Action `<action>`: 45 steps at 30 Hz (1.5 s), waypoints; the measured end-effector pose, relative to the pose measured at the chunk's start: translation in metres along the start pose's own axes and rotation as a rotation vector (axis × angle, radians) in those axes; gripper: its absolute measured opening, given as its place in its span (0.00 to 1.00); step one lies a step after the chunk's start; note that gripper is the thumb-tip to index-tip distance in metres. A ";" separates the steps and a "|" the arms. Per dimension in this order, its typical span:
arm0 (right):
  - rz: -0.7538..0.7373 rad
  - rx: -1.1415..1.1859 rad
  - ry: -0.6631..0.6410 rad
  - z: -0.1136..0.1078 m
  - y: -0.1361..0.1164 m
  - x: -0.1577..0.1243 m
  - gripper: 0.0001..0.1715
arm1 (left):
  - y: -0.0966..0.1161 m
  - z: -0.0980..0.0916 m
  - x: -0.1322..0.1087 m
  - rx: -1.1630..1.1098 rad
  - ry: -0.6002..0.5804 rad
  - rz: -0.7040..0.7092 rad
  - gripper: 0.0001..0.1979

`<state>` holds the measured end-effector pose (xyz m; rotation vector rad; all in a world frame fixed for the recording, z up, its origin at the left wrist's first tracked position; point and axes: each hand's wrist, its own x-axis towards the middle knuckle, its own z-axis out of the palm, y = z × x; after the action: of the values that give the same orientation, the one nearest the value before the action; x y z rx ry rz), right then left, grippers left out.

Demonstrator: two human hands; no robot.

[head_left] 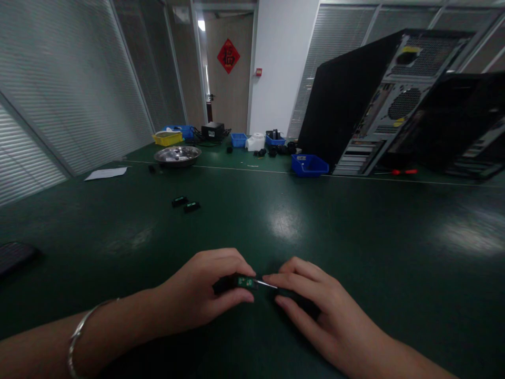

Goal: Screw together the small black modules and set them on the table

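Note:
Between the thumb and fingers of my left hand (205, 284) is a small black module with a green circuit board (245, 282) showing on it. My right hand (323, 305) is closed around the dark handle of a screwdriver (266, 284). Its thin metal shaft points left, and the tip meets the right end of the module or lies very close to it. Whether the tip is inside a gap, I cannot tell. Farther off to the left, two similar black modules (192, 207) with green tops lie side by side on the dark green table (236, 226).
A steel bowl (177, 156) and a white paper (105, 173) are at the back left. A blue bin (310, 165) stands beside a large black computer case (355, 89) on the right. A red-handled tool (404, 172) lies near it. A dark keyboard-like object (16, 257) is at the left edge.

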<state>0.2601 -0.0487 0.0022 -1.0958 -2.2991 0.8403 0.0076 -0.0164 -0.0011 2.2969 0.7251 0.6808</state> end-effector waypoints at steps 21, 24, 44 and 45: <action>-0.069 -0.033 -0.026 0.003 0.000 0.000 0.22 | 0.002 0.002 0.000 -0.103 0.096 -0.079 0.06; -0.068 -0.021 -0.028 0.002 0.000 0.000 0.22 | 0.004 0.002 0.001 -0.142 0.109 -0.095 0.05; -0.075 0.026 -0.032 0.001 -0.001 0.002 0.22 | -0.002 0.002 0.001 -0.276 0.062 -0.163 0.06; -0.076 0.024 -0.033 0.001 -0.001 0.002 0.22 | -0.002 0.002 0.001 -0.285 0.056 -0.174 0.06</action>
<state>0.2578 -0.0481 0.0027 -0.9845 -2.3356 0.8605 0.0089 -0.0156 -0.0037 1.9389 0.7887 0.7198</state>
